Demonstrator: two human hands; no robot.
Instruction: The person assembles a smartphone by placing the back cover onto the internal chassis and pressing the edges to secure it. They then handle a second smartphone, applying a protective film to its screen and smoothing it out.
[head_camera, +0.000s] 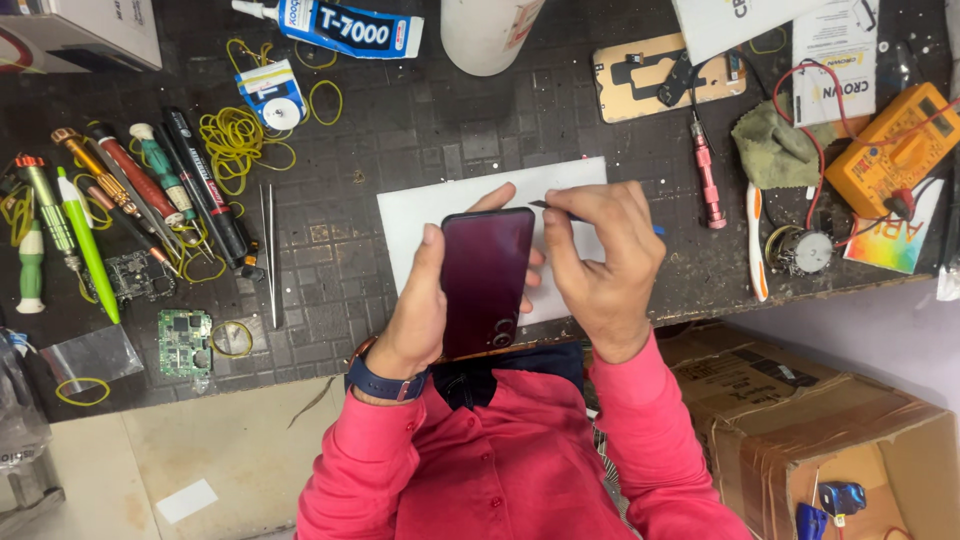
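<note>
My left hand (425, 305) holds a dark maroon smartphone (486, 280) back side up, camera end toward me, above a white sheet (420, 215) on the workbench. My right hand (600, 262) pinches a thin blue-handled pry tool (560, 210) with its dark tip at the phone's upper right edge. A blue watch sits on my left wrist, and both sleeves are pink.
Screwdrivers, a marker and pens (130, 200) lie left with yellow rubber bands (235, 135), tweezers (270, 255) and circuit boards (185, 342). A glue tube (345, 28) is at the top. An orange multimeter (895, 145), pink screwdriver (705, 175) and cloth sit right. A cardboard box (830, 430) stands below.
</note>
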